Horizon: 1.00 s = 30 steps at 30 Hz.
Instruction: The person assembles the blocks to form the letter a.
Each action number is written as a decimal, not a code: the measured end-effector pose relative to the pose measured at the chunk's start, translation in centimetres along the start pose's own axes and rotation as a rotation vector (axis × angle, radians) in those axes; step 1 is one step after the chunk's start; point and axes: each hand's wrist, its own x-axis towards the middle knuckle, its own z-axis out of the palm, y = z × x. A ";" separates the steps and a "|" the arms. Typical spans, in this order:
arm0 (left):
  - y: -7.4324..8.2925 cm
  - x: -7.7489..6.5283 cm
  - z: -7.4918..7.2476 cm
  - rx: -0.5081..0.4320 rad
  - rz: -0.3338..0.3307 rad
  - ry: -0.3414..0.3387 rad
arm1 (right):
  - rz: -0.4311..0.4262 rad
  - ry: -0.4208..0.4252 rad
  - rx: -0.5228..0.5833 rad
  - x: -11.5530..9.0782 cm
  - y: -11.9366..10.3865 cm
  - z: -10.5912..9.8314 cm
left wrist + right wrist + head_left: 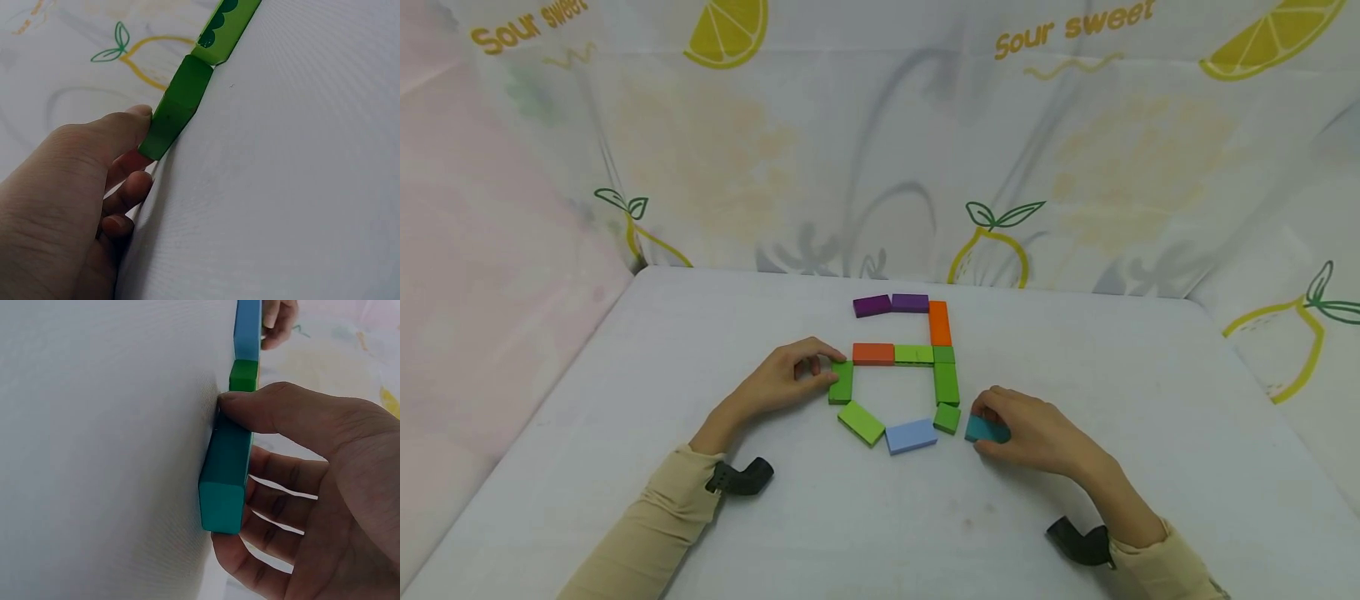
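Observation:
In the head view my left hand [790,377] pinches a green block [842,383] at the left of a block outline, thumb at its side and index finger at its far end. The left wrist view shows that green block [178,106] with a light green block [228,28] just beyond. My right hand [1033,429] grips a teal block [987,429] to the right of the outline. Close up, the teal block [226,478] lies low along the white surface between thumb and fingers. A small green block [244,375] is right past the thumb.
Across the top of the outline are two purple blocks [910,303] and an orange block [940,323]. A red-orange block [873,354] and several green blocks [947,383] form its middle and right side. A light blue block [912,437] lies nearest. A lemon-printed cloth [850,150] hangs behind the table.

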 end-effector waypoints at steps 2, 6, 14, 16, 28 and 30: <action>0.0 0.0 0.0 0.001 0.000 0.001 | 0.002 0.001 -0.001 0.0 0.0 0.1; 0.0 0.0 0.0 0.005 0.006 0.002 | 0.001 0.004 0.002 0.1 0.0 0.2; 0.2 0.1 0.0 0.003 0.008 0.002 | -0.022 0.020 0.018 0.3 -0.1 0.3; 0.2 0.1 0.0 0.006 0.007 0.003 | -0.030 0.024 0.025 0.3 -0.1 0.4; 0.1 0.1 0.0 -0.004 0.001 0.000 | -0.045 0.027 0.048 0.5 0.0 0.5; 0.0 0.1 0.0 -0.008 0.002 0.001 | -0.046 0.029 0.048 0.6 0.0 0.5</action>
